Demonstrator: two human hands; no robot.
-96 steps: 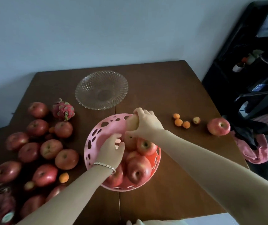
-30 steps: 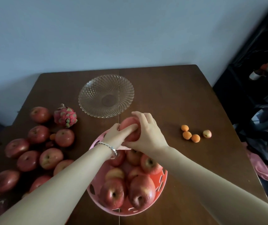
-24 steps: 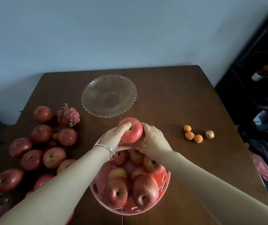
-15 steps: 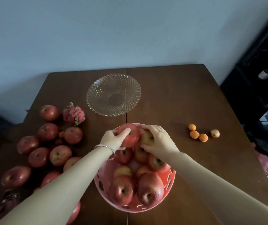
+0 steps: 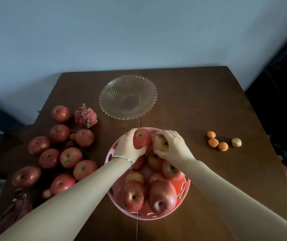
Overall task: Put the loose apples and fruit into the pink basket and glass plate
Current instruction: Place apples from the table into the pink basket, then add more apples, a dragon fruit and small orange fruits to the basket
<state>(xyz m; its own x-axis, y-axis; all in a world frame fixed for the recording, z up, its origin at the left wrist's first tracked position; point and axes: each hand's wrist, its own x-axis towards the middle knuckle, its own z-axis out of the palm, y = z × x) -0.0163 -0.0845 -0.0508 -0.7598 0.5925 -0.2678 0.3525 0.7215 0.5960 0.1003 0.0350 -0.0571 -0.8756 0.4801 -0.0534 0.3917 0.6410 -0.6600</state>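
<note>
The pink basket [image 5: 185,186] sits at the table's near middle, piled with several red apples. At its far rim my left hand [image 5: 128,146], with a bracelet on the wrist, grips a red apple [image 5: 141,139]. Beside it my right hand [image 5: 173,146] holds a paler yellowish apple [image 5: 160,143]; both fruits rest on the pile. The glass plate [image 5: 128,96] stands bare beyond the basket. Several loose apples [image 5: 71,157] and a dragon fruit [image 5: 85,116] lie on the left of the table.
Small orange fruits [image 5: 217,143] lie to the right of the basket on the brown table [image 5: 200,105]. A dark reddish bag [image 5: 15,208] sits at the near left corner. Dark furniture [image 5: 285,87] stands right of the table, a wall behind it.
Both hands have lowered the two apples from above the basket's far rim onto the pile inside. One second ago both hands were on the red apple; now each holds its own.
</note>
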